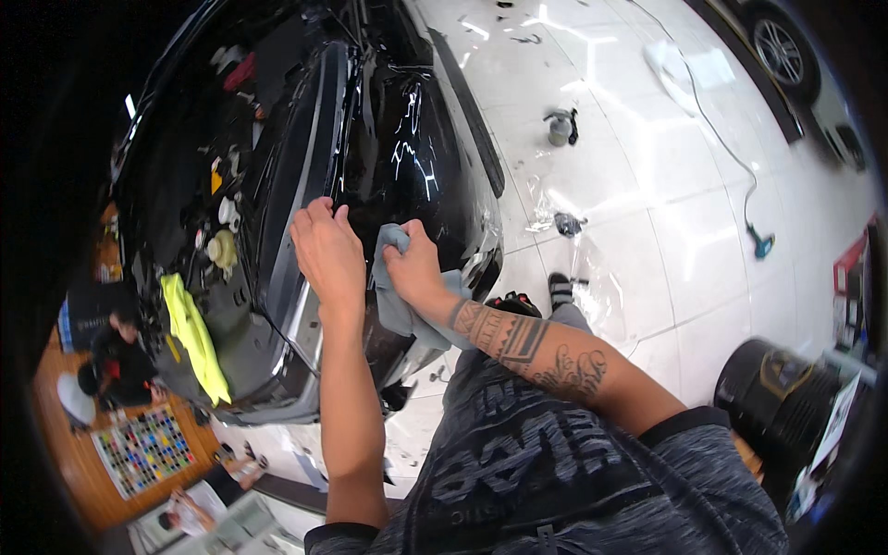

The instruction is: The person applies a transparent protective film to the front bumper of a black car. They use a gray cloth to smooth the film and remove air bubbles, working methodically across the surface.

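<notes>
Below me is a black car's front end, with a glossy body panel (410, 139) beside a long dark trim strip (314, 129). My left hand (328, 254) rests at the edge between trim and panel, fingers slightly bent and apart, with no object visible in it. Just right of it, my right hand (414, 264) grips a grey-blue cloth (398, 310) against the panel. The palm sides of both hands are hidden. A bright yellow cloth (192, 338) lies over the car at the left, near several engine-bay parts (222, 250).
Several people (120, 361) are at a wooden surface (65, 444) at lower left. On the tiled floor (629, 157) lie a spray container (560, 128), a corded tool (761, 242) and plastic film. A black drum (768, 398) stands at right; another car's wheel (777, 51) is upper right.
</notes>
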### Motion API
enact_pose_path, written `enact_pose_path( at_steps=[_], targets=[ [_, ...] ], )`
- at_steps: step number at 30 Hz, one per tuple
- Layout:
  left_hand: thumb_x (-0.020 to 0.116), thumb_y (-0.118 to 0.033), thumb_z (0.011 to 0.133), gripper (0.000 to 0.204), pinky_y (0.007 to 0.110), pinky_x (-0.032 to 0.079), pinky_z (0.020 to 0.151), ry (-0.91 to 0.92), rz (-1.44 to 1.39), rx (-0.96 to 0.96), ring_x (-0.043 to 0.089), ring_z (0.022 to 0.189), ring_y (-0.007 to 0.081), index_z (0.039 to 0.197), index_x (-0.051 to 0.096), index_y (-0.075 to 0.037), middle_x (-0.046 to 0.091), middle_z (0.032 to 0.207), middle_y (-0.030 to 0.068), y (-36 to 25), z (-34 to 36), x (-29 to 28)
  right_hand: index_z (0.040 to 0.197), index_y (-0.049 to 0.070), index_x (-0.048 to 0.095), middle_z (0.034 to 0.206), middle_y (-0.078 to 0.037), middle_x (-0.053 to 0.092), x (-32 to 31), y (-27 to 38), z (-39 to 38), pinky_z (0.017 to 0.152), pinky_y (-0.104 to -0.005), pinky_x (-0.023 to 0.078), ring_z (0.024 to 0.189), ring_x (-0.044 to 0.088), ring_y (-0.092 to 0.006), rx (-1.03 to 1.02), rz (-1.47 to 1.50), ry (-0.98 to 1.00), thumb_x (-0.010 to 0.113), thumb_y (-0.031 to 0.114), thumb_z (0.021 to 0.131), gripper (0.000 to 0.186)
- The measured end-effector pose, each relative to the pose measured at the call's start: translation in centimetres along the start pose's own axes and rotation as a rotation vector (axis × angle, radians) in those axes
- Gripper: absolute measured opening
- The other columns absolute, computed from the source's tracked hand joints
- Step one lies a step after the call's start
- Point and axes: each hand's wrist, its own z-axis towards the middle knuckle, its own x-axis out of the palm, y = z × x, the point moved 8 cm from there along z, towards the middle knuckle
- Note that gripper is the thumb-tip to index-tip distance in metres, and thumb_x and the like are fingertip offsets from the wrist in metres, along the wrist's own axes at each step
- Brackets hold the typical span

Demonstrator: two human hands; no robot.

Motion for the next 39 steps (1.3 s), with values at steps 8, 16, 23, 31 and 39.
enact_pose_path(
  at_steps=[8, 16, 23, 31, 39],
  targets=[
    [0.064, -0.011, 0.086, 0.012, 0.047, 0.047, 0.076, 0.148, 0.022, -0.250, 0.059, 0.091, 0.0374, 0.089, 0.059, -0.001, 0.062, 0.093, 0.0179, 1.7, 0.8, 2.5, 0.101, -0.002, 0.049, 0.089, -0.028, 0.064, -0.6, 0.5, 0.0, 0.076, -0.0497, 0.049, 0.089, 0.061, -0.0467, -0.055, -0.010, 0.114, 0.061, 0.007, 0.081, 0.025],
    [0.059, -0.011, 0.088, 0.013, 0.048, 0.052, 0.071, 0.065, 0.251, -0.144, 0.064, 0.082, 0.0403, 0.094, 0.054, 0.000, 0.063, 0.093, 0.0203, -1.7, 0.4, 1.9, 0.103, 0.000, 0.050, 0.093, -0.027, 0.064, -0.8, 0.0, 0.3, 0.078, -0.0519, 0.048, 0.092, 0.061, -0.0470, 0.020, -0.012, 0.142, 0.062, 0.009, 0.081, 0.027],
    [0.067, -0.013, 0.083, 0.019, 0.047, 0.046, 0.068, 0.322, -0.071, -0.254, 0.062, 0.079, 0.0412, 0.082, 0.058, 0.003, 0.060, 0.079, 0.0238, -2.4, 1.2, 2.9, 0.104, 0.000, 0.049, 0.094, -0.028, 0.063, -1.0, 0.2, 0.6, 0.079, -0.0510, 0.047, 0.092, 0.060, -0.0470, 0.005, 0.000, 0.127, 0.061, 0.008, 0.080, 0.027],
    [0.071, -0.011, 0.080, 0.021, 0.042, 0.046, 0.065, 0.310, 0.047, -0.167, 0.062, 0.070, 0.0349, 0.083, 0.055, 0.002, 0.059, 0.070, 0.0174, -3.7, 1.5, 2.5, 0.098, 0.001, 0.045, 0.095, -0.029, 0.061, -1.2, -0.1, 0.4, 0.080, -0.0547, 0.045, 0.093, 0.058, -0.0490, 0.027, 0.034, 0.146, 0.058, 0.006, 0.080, 0.023],
    [0.065, -0.002, 0.084, 0.019, 0.028, 0.035, 0.055, 0.469, -0.633, -0.297, 0.044, 0.059, 0.0111, 0.079, 0.046, -0.003, 0.047, 0.064, 0.0012, 1.5, 0.9, 5.2, 0.100, 0.002, 0.046, 0.094, -0.028, 0.062, -0.9, 0.0, -0.6, 0.080, -0.0543, 0.045, 0.092, 0.058, -0.0483, -0.007, 0.032, 0.103, 0.059, 0.007, 0.080, 0.025]
  ],
)
